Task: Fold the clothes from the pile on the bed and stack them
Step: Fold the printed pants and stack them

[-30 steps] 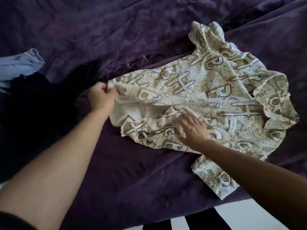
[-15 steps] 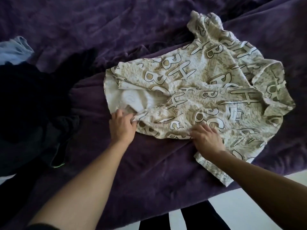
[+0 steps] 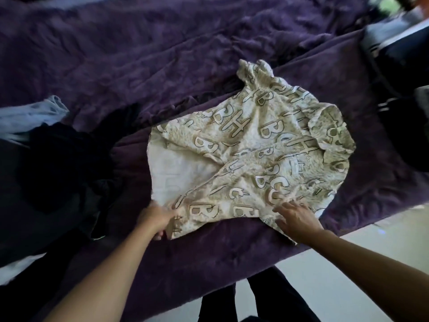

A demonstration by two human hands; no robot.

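A cream shirt [image 3: 255, 145] printed with brown letters lies spread on the purple bedspread [image 3: 139, 66], its plain inner side showing at the left. My left hand [image 3: 154, 219] grips the shirt's near-left hem corner. My right hand [image 3: 297, 219] rests flat with spread fingers on the near edge of the shirt, to the right. A pile of dark clothes [image 3: 60, 163] sits at the left of the bed, with a light blue garment [image 3: 30, 115] at its far side.
The bed's near edge runs across the bottom, with pale floor [image 3: 348, 263] beyond it and my dark trouser legs [image 3: 255, 298] below. A dark object with white stripes [image 3: 399, 66] sits at the far right of the bed.
My left hand has drawn the shirt's left hem corner toward me, flattening the front panel. My right hand slid toward the near right edge. The view shifted, showing more of the bed.
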